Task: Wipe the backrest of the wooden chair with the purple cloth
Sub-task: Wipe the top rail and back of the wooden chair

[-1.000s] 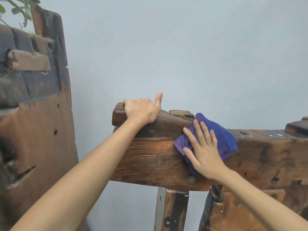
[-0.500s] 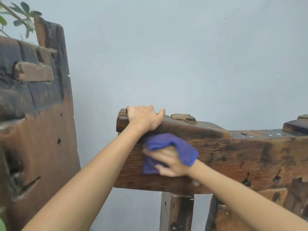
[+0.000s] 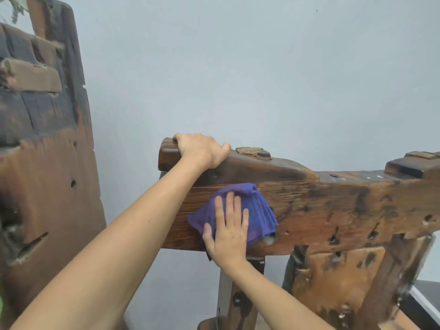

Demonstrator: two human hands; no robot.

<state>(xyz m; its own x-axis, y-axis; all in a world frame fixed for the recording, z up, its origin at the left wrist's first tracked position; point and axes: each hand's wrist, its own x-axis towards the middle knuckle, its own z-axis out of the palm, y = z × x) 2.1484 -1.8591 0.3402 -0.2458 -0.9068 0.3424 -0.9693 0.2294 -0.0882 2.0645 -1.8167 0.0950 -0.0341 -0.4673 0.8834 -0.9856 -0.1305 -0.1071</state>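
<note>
We see the backrest [image 3: 321, 210] of the wooden chair as a thick, weathered plank running across the middle of the view, dark along its top edge and pitted with small holes toward the right. Our left hand [image 3: 202, 150] sits on the top edge at the plank's left end, its fingers [image 3: 190, 139] curled over the far side and the thumb lying along the near edge, so it grips the wood. Our right hand [image 3: 228, 232] lies flat on the front face of the plank, below and slightly right of the left hand, with its fingers [image 3: 229, 208] spread and straight, pressing the purple cloth [image 3: 259, 210] against the wood rather than clutching it. The cloth is bunched in folds, showing above and on both sides of the hand, and its lower right corner reaches down near the plank's bottom edge. Under the plank stand a dark upright post [image 3: 234, 303] and, to the right, a lighter worn panel [image 3: 333, 282]. A second tall wooden piece [image 3: 47, 186] stands at the left, well apart, before a plain grey wall [image 3: 262, 67].
</note>
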